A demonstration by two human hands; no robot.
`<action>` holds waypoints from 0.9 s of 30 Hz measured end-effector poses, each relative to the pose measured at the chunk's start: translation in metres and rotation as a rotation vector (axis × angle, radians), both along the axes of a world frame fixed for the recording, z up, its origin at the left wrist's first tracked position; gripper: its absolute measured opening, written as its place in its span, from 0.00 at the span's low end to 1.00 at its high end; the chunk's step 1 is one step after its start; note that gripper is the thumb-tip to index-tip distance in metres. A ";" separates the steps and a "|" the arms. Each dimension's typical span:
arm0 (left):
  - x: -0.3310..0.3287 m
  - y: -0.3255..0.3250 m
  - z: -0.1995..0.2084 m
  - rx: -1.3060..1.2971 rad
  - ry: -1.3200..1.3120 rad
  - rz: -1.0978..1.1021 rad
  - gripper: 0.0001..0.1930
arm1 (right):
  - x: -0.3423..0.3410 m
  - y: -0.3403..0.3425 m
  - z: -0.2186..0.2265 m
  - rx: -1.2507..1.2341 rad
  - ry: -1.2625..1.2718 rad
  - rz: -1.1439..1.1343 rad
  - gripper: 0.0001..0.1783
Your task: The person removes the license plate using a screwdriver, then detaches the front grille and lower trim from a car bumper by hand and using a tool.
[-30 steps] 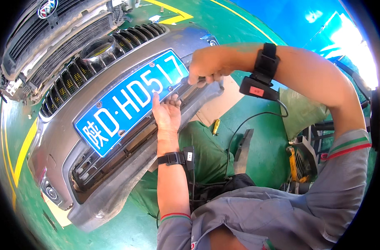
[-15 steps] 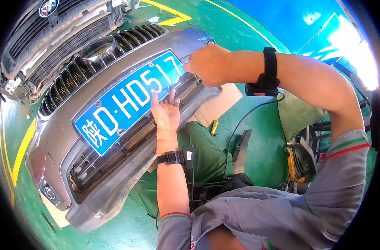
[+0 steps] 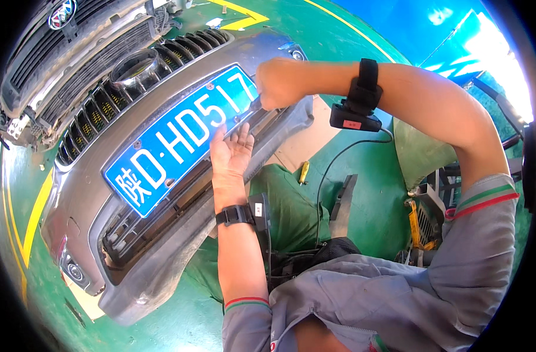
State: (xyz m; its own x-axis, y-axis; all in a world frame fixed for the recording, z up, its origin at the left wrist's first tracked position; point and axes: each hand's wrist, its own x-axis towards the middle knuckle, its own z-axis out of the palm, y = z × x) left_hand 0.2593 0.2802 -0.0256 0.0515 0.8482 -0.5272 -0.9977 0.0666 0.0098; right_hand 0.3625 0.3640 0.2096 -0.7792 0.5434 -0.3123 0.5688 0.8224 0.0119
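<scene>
A blue license plate (image 3: pixel 183 141) with white characters lies on the front of a grey-brown car bumper (image 3: pixel 83 202). My right hand (image 3: pixel 278 84) is curled closed over the plate's right end, its fingers bent inward. What it grips, if anything, is hidden by the hand. At the plate's lower edge, right of its middle, my left hand (image 3: pixel 231 151) is turned palm up. Its fingers are apart, with the thumb by the plate's face and nothing visible in the palm. Small screw heads show along the plate's border.
Behind the bumper stands another car front part (image 3: pixel 80 64) with a grille. Cardboard (image 3: pixel 294 141) lies under the bumper's right end. A yellow-handled tool (image 3: pixel 304 172) and a dark strip (image 3: pixel 342 202) lie on the green floor. A black cable (image 3: pixel 332 170) hangs from my right wrist.
My right hand has shifted slightly left and turned, staying closed at the plate's right end. My left hand has moved slightly, and its fingers have spread a little more.
</scene>
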 end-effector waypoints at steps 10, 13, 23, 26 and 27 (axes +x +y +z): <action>0.001 0.006 0.001 0.040 0.135 0.005 0.22 | 0.011 0.024 -0.020 -0.110 -0.061 -0.041 0.19; -0.002 0.003 0.012 0.046 0.193 -0.073 0.24 | 0.013 0.017 -0.011 -0.089 -0.041 0.039 0.20; -0.009 -0.005 0.024 0.049 0.146 -0.188 0.26 | 0.004 0.000 -0.003 0.019 -0.119 -0.049 0.22; -0.009 -0.005 0.025 0.060 0.201 -0.196 0.26 | 0.008 0.009 -0.005 -0.065 -0.137 -0.128 0.21; -0.008 -0.004 0.024 0.060 0.200 -0.197 0.26 | 0.009 0.012 -0.006 -0.067 -0.133 -0.135 0.21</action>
State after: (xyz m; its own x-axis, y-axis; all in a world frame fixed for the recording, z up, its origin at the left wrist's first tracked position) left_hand 0.2510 0.2758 -0.0018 0.1188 0.8620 -0.4927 -0.9435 0.2526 0.2145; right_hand 0.3712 0.3765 0.2039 -0.6502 0.6143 -0.4471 0.6707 0.7405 0.0421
